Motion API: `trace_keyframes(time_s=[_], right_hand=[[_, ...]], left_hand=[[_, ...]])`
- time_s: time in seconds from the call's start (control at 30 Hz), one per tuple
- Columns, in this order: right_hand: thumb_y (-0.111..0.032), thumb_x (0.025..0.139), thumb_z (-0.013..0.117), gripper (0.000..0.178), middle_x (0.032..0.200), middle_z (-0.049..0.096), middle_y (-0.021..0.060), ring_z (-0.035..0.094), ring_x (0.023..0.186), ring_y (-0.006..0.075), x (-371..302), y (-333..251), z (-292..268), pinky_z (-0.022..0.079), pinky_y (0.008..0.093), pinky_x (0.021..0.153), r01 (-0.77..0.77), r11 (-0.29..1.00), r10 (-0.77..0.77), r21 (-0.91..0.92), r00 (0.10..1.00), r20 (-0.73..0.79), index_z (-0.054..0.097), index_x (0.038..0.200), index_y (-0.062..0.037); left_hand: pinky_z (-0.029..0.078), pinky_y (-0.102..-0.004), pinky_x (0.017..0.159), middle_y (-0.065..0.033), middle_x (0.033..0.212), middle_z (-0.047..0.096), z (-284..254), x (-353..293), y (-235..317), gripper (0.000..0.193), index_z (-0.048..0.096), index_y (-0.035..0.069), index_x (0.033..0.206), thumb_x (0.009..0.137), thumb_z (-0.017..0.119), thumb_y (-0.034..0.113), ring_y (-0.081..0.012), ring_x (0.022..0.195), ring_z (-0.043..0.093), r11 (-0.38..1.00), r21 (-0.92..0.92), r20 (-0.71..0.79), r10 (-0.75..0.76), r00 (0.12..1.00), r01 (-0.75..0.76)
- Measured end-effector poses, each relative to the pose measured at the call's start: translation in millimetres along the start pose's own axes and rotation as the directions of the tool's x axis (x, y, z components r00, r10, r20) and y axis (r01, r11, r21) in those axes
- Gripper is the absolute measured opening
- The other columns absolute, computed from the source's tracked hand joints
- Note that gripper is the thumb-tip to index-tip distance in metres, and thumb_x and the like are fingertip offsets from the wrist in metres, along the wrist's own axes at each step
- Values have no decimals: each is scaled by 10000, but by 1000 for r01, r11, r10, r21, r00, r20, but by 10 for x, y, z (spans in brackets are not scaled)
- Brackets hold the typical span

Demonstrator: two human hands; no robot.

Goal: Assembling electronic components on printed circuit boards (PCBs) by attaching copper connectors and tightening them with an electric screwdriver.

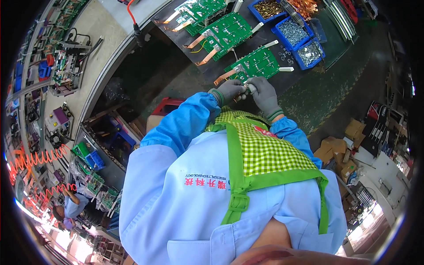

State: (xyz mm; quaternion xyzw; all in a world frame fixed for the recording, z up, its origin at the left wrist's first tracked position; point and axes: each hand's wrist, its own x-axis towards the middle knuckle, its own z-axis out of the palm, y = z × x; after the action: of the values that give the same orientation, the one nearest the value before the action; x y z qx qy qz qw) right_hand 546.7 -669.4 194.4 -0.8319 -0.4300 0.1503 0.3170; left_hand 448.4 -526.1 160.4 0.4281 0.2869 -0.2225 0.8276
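Note:
Both my hands wear grey gloves and meet at the near edge of the closest green circuit board [257, 63]. My left hand [229, 91] is closed with fingertips pinched together, and a small coppery piece shows below them. Beside it my right hand [264, 94] is also closed, thumb and fingers drawn in on something small and pale. What exactly either hand holds is too small to make out. A bent copper strip [225, 76] sticks out of the board just beyond my left hand. White tabs [286, 69] project from the board's right side.
More green circuit boards [226, 35] with copper strips lie farther back on the dark worktable [176, 37]. Blue bins of brass-coloured parts [267, 9] and silver hardware [293, 33] stand at the right, with loose washers [286, 55] near them. Another person [73, 205] is at far left.

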Motion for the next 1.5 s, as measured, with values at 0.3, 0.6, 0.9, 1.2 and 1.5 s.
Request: trace_keyframes(time_s=[0.3,0.6,0.9,1.2,1.5], right_hand=[[-172,791,589,165,882,562,95,577,800,290,10,-44,-14,474,385,672,35,998,-30,-54,997,78,615,945,-116],[-172,785,575,115,849,556,85,572,775,285,39,-113,-12,475,389,643,87,974,-66,-210,992,105,608,884,-124],[-137,732,593,110,827,544,78,571,773,278,105,-246,6,468,395,630,69,877,-9,-475,992,128,576,839,-117],[-174,727,599,184,894,546,66,576,819,258,116,-296,54,475,397,651,86,759,102,-645,963,249,567,903,-132],[-102,780,597,143,894,562,121,574,839,307,-62,-105,101,468,385,695,-14,994,4,-106,996,-91,619,921,-91]], left_hand=[[437,-193,505,-79,760,617,-46,46,-71,135,552,7,919,868,515,127,-84,559,541,999,-32,17,23,1000,-23],[440,-203,507,-99,784,622,-33,45,-130,110,547,-10,919,861,504,74,-94,563,543,995,-76,32,68,997,-65],[430,-209,501,-91,751,610,-33,60,-160,110,556,-13,895,850,515,78,-93,540,529,993,-47,17,107,994,-106],[440,-207,499,-83,742,603,-32,23,-162,127,565,-8,929,843,529,78,-89,542,532,994,-87,1,65,998,-65],[413,-193,467,-57,782,610,-74,99,-141,189,591,7,988,841,567,124,-67,560,521,993,-110,32,52,998,-48]])
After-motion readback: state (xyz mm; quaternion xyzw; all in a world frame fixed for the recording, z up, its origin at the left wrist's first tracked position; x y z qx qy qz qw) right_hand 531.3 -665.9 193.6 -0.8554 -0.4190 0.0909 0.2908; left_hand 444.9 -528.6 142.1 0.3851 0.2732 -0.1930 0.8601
